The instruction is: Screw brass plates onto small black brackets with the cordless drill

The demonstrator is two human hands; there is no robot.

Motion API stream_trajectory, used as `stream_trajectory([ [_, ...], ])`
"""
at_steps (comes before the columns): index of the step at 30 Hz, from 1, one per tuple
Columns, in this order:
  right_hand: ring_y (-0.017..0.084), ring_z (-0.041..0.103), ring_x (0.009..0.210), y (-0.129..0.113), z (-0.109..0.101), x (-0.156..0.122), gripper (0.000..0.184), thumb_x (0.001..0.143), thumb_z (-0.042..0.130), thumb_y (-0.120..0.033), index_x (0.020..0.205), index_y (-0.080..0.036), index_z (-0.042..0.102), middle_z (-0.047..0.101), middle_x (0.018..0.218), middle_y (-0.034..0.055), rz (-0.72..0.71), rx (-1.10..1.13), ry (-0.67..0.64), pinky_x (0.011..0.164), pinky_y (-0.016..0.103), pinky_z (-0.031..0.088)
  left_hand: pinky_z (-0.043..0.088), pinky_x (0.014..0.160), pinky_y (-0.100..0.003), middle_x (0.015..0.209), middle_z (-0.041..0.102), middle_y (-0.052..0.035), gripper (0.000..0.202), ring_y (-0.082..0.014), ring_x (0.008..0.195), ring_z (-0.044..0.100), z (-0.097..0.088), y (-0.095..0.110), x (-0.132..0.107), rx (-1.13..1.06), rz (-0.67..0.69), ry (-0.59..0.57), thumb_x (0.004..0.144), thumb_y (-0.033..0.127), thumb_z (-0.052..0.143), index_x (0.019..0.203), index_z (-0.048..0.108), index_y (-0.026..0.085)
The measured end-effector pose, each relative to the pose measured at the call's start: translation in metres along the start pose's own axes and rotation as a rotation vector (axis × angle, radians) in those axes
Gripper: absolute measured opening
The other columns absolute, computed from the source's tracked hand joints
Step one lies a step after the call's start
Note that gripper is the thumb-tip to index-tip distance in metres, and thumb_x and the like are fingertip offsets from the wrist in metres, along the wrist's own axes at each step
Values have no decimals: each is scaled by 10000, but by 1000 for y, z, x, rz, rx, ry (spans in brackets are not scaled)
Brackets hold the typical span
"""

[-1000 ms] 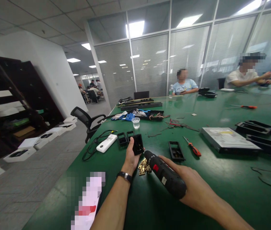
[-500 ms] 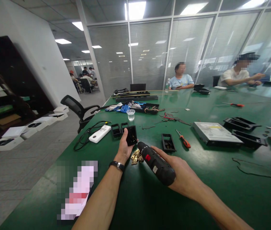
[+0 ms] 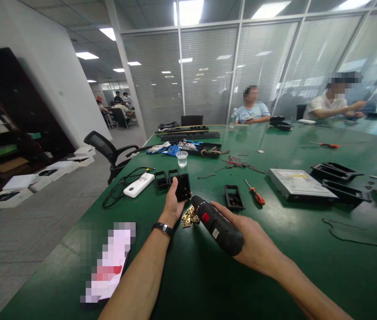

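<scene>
My left hand (image 3: 174, 199) is closed around a small black plastic housing (image 3: 184, 186), its open side tilted toward me. In my right hand (image 3: 253, 240) is a black cordless drill (image 3: 220, 226) with a red switch, its nose pointing up and left at the housing. Whether the bit touches the housing I cannot make out. Just below the housing lies a pile of brass-coloured metal pieces (image 3: 190, 218). Two more black housings (image 3: 161, 181) stand behind my left hand, and another black frame (image 3: 234, 198) lies to the right beside an orange-handled screwdriver (image 3: 256, 195).
On the green table (image 3: 275, 284) are a white power bank (image 3: 139, 185) with a black cable, a cup of clear liquid (image 3: 182, 159), gloves (image 3: 171, 149), a silver disc drive (image 3: 299, 184) and black trays (image 3: 346, 193). A blurred phone-like object (image 3: 111, 262) lies left. Two people sit across.
Almost nothing differs. The housing in my left hand and the drill in my right have kept their places, apart from a very slight shift of the view.
</scene>
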State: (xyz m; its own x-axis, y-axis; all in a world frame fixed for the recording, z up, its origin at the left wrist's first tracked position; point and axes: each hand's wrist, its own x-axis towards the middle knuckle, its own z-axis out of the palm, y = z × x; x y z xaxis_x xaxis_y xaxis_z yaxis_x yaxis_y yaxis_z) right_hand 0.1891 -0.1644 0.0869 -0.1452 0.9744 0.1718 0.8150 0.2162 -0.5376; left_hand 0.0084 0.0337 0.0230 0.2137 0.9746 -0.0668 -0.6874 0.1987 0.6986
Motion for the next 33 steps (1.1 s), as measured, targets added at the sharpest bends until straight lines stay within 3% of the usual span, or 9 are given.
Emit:
stream_trajectory([
  [4, 324, 747, 1042, 4, 0, -1, 877, 802, 651, -211, 1616, -321, 344, 781, 1162, 85, -23, 15, 25, 846, 410, 554, 550, 681, -336, 832, 706, -75, 489, -189, 716, 653, 0, -1, 0, 3, -7, 8, 824, 605, 764, 992, 713, 148],
  [11, 318, 738, 1080, 15, 1, -1, 924, 758, 720, -185, 1607, -322, 382, 759, 1252, 72, -50, 67, 74, 916, 410, 565, 512, 734, -342, 839, 708, -70, 531, -191, 753, 648, -2, -4, 4, 19, 7, -75, 803, 655, 756, 991, 727, 160],
  [18, 318, 745, 1060, 15, 2, 0, 948, 757, 746, -188, 1616, -314, 366, 769, 1228, 75, -67, 88, 77, 908, 428, 579, 489, 720, -335, 834, 709, -81, 552, -195, 752, 635, -2, -4, 3, -3, 3, -74, 740, 655, 812, 967, 729, 159],
  [33, 305, 746, 1061, 15, 2, 0, 945, 746, 731, -169, 1606, -344, 380, 766, 1237, 66, -54, 105, 68, 905, 414, 579, 511, 721, -352, 839, 706, -78, 547, -191, 743, 637, -2, -4, 4, 30, 14, -78, 757, 671, 787, 958, 722, 167],
])
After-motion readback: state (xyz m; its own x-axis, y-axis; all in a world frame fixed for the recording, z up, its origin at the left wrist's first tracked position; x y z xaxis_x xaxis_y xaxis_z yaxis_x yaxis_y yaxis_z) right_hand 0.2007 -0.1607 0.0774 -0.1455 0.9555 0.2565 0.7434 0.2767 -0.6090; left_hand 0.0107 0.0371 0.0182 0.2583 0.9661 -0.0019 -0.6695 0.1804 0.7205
